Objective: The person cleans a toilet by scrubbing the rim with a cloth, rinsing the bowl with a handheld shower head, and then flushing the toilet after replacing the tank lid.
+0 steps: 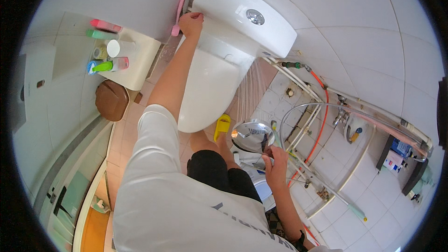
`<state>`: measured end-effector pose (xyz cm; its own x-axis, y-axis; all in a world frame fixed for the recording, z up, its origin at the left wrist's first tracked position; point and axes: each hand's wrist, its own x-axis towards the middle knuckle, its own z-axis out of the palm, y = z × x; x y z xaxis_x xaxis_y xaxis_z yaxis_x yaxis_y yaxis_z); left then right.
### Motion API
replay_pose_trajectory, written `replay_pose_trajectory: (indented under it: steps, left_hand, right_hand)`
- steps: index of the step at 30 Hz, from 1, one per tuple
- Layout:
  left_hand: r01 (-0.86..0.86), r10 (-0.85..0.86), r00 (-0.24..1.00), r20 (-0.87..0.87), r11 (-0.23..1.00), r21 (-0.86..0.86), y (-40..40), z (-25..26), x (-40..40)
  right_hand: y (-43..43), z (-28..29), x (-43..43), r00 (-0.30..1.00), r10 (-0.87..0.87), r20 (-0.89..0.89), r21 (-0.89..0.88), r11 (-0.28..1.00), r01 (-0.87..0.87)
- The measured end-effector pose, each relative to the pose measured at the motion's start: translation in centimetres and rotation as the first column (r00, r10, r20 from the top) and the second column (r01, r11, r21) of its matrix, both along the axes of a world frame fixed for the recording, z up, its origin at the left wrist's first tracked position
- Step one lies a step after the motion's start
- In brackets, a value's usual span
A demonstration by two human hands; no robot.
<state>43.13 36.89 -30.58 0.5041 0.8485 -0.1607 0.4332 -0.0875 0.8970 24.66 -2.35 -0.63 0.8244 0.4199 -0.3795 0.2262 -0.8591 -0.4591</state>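
Observation:
My right hand [276,164] grips a chrome shower head [253,135] by its handle. Fine streams of water [252,87] run between the shower head and the right side of a white toilet. The toilet lid [206,87] is down. A metal hose [297,106] curves off to the right. With fingers curled, my left hand [191,25] is at the left end of the toilet tank [241,14]. Its palm side is hidden, so I cannot see whether it holds anything. Right beside it are a pink-handled brush [179,15] and a grey one [187,1].
A cream stand [140,63] at left carries bottles and a white cup [115,48]. Below it is a brown-lidded bin [112,100]. An orange hose [325,112] and white pipes [295,77] run along the right wall. A blue-and-white bucket [260,187] stands near my legs.

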Motion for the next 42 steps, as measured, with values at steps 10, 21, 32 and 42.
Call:
replay_pose_trajectory:
  steps: [10, 21, 32, 42]
  left_hand:
    - [0.009, -0.005, 0.999, -0.040, 0.994, 0.109, -0.1, 1.5, -0.3]
    - [-0.007, 0.009, 1.000, -0.027, 0.995, 0.102, -1.7, -0.5, -1.5]
    - [-0.100, 0.098, 0.995, 0.029, 0.992, 0.073, -0.5, -2.2, -0.2]
    - [0.063, -0.058, 0.997, -0.058, 0.993, 0.100, 0.0, -4.1, -1.4]
  right_hand:
    - [0.7, -0.3, 0.7, 1.000, 0.001, 0.011, 0.018, 1.000, -0.001]
    - [0.8, -0.8, 0.8, 1.000, -0.005, -0.011, -0.019, 1.000, 0.004]
    - [1.0, -0.9, 0.5, 0.999, -0.011, -0.034, 0.011, 1.000, 0.011]
    - [1.4, -0.6, 0.8, 1.000, 0.011, 0.016, 0.033, 0.999, -0.012]
